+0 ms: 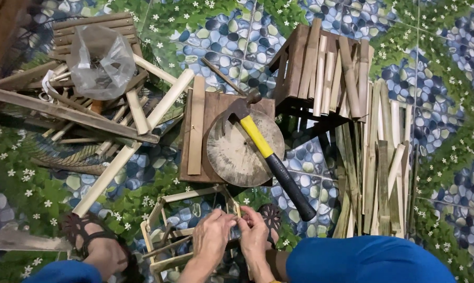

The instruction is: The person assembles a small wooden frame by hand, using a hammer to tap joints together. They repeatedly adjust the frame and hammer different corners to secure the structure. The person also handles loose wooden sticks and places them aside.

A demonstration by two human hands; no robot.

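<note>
Gripping bamboo frame [166,243] — left hand [211,236], right hand [254,234] — hammer [268,157] near.

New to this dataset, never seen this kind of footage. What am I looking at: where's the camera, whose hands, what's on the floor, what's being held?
There is no machine here. A person works with two bare hands, and the single picture comes from a camera on their head, looking straight down.

The left hand and right hand meet at the top edge of a small bamboo frame between the person's knees. Their fingers pinch something there, but it is too small to make out.

Just above them on the patterned tile floor, a hammer with a yellow and black handle lies across a round wooden disc on a brown board. Split bamboo strips are piled to the right, a wooden crate sits above them, and loose slats with a clear plastic bag lie to the left.
</note>
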